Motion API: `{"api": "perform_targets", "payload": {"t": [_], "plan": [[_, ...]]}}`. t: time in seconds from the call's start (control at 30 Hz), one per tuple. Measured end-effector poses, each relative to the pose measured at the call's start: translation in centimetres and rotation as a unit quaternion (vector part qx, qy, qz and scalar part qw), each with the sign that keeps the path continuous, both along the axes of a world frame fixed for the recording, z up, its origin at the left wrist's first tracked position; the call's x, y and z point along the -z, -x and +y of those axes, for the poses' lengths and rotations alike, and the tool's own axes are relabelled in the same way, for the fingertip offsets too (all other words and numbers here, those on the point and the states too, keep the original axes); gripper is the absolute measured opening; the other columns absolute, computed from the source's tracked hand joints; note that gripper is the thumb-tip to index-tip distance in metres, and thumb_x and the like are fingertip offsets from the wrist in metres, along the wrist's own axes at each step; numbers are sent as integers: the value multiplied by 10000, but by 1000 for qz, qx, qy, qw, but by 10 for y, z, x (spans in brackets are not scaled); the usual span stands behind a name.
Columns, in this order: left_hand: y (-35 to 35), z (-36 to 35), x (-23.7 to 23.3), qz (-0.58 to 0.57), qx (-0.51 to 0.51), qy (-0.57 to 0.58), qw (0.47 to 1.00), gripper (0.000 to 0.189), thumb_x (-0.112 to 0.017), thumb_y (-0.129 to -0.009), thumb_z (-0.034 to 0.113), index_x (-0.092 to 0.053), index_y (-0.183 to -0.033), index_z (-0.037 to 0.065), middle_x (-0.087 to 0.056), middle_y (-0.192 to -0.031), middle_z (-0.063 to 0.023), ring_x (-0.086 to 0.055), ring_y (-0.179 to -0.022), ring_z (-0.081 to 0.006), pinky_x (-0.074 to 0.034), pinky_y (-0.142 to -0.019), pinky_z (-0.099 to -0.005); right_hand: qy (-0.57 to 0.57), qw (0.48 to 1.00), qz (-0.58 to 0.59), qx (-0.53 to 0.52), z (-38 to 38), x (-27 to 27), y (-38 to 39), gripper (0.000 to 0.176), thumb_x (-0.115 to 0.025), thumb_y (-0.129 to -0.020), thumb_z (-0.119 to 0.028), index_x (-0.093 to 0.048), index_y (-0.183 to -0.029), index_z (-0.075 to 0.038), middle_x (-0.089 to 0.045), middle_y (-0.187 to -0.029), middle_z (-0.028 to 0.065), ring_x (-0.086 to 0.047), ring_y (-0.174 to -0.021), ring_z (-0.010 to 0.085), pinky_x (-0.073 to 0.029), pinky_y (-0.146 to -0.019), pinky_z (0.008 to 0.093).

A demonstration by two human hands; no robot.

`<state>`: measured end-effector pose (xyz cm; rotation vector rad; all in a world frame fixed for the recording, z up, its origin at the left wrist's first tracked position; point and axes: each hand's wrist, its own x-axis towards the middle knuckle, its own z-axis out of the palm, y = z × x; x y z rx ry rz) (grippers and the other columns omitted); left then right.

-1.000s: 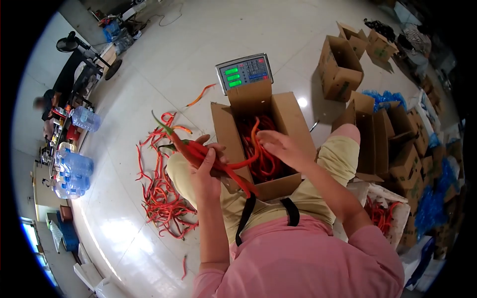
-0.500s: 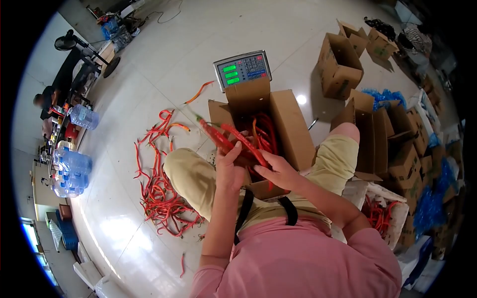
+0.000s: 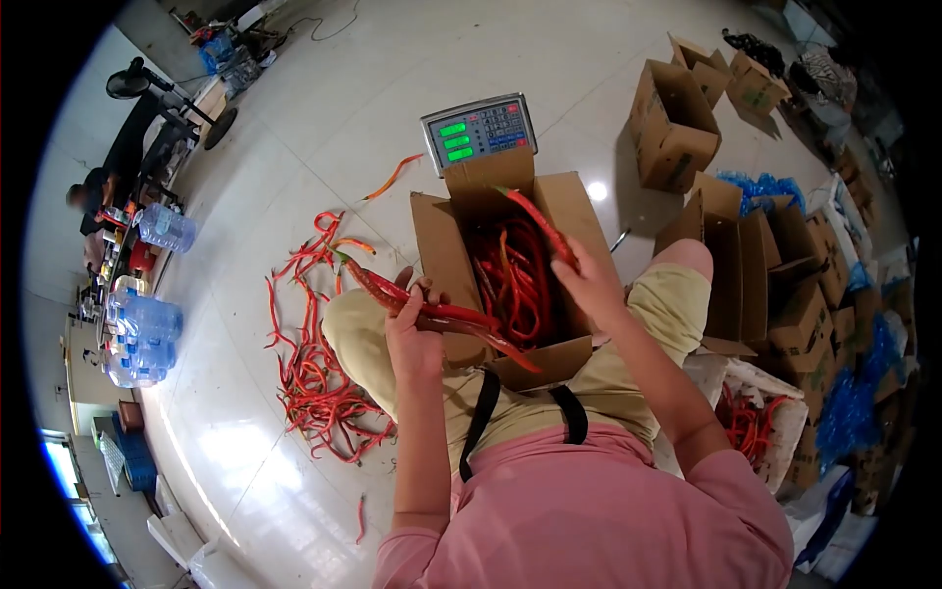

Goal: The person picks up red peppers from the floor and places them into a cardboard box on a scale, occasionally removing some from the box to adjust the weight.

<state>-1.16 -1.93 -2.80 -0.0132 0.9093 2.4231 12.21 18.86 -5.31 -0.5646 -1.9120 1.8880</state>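
Observation:
Several long red chili peppers [image 3: 432, 314] are gripped in my left hand [image 3: 416, 324], over my left thigh and the box's near left side. My right hand [image 3: 587, 279] holds one red chili pepper [image 3: 542, 222] by its lower end, above the right side of the box, its green stem pointing up and left. Between my knees stands an open cardboard box [image 3: 579, 231] with many red chilies [image 3: 515, 280] inside. Behind it is a scale display [image 3: 478, 133] with green lit readouts.
Loose red chilies [image 3: 329, 402] lie heaped on the floor at left. A white foam box [image 3: 790, 417] of chilies stands at right, near open cardboard boxes [image 3: 677, 128] and blue plastic. A person [image 3: 98, 191], water jugs [image 3: 147, 324] and a fan [image 3: 130, 83] are far left.
My hands have moved apart. The right one went up and right with a single chili; the left one moved slightly left and down, its chilies now lying more level over the box's edge.

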Motion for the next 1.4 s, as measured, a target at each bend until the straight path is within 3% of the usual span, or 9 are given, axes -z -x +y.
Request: {"api": "perform_targets", "payload": {"t": [0.07,0.2,0.27,0.3,0.43,0.73,0.8,1.17,1.4], "plan": [[-2,4,-3,5,22,3,1000,333,-495,-871,28,-413,-1193,14,-536,-928,-105,-516,-799,-185,-455,-804,-374,-217,975,-4,35,-10,18,0,489,-512,-902,-232,-360,-1314,-16,-453,-1276,144,-467,-1139,244,-364,-965,341],[-17,25,-16,-21,58,-1,998,338,-502,-876,45,-413,-1201,22,-548,-957,-112,-524,-828,-202,-454,-822,-399,-112,962,44,-245,-44,-9,-3,638,-580,-864,-280,-284,-1355,-1,-408,-1296,169,-422,-1181,236,-341,-976,331],[-18,30,-9,-2,98,-23,995,371,-511,-882,73,-391,-1230,25,-542,-1109,-158,-539,-941,-236,-431,-889,-402,81,944,-39,-318,-54,-37,-6,640,-601,-856,-247,-289,-1352,9,-487,-1203,111,-455,-1125,175,-361,-951,299],[-20,34,-11,10,105,-18,994,383,-512,-883,81,-382,-1240,25,-528,-1151,-170,-539,-970,-243,-424,-905,-397,96,952,-12,-291,-60,-32,-6,570,-593,-858,-208,-337,-1321,3,-552,-1033,83,-542,-898,131,-447,-788,263],[-22,42,-9,29,163,-13,986,428,-536,-882,111,-382,-1272,29,-515,-1209,-120,-515,-1071,-241,-407,-932,-362,266,944,-29,-193,-55,-22,-9,320,-526,-882,-134,-451,-1170,-17,-571,-833,29,-512,-620,62,-432,-555,215],[-29,43,34,3,292,12,956,242,-518,-894,109,-504,-1125,39,-603,-1007,-74,-595,-854,-202,-497,-763,-342,234,967,-48,-91,-47,-23,-7,282,-481,-926,-159,-481,-1170,-18,-561,-855,22,-524,-689,84,-446,-600,222],[-27,48,25,12,207,65,976,231,-493,-900,93,-509,-1121,24,-612,-979,-94,-606,-856,-207,-508,-743,-338,163,986,-4,-32,-45,-3,-5,272,-478,-927,-157,-502,-1152,-7,-569,-956,38,-563,-845,102,-470,-746,242],[-10,84,43,306,-80,228,921,281,-438,-899,-17,-458,-1179,-19,-564,-1043,-89,-559,-919,-148,-441,-854,-267,185,980,52,55,-39,16,-5,276,-474,-925,-162,-500,-1146,0,-596,-1025,74,-575,-893,139,-449,-826,269],[1,94,109,112,60,193,973,292,-431,-893,-24,-474,-1179,18,-571,-1021,-83,-541,-826,-139,-454,-735,-266,272,961,33,44,-42,22,3,255,-496,-918,-163,-507,-1109,6,-620,-936,77,-555,-716,102,-465,-663,239]]}}
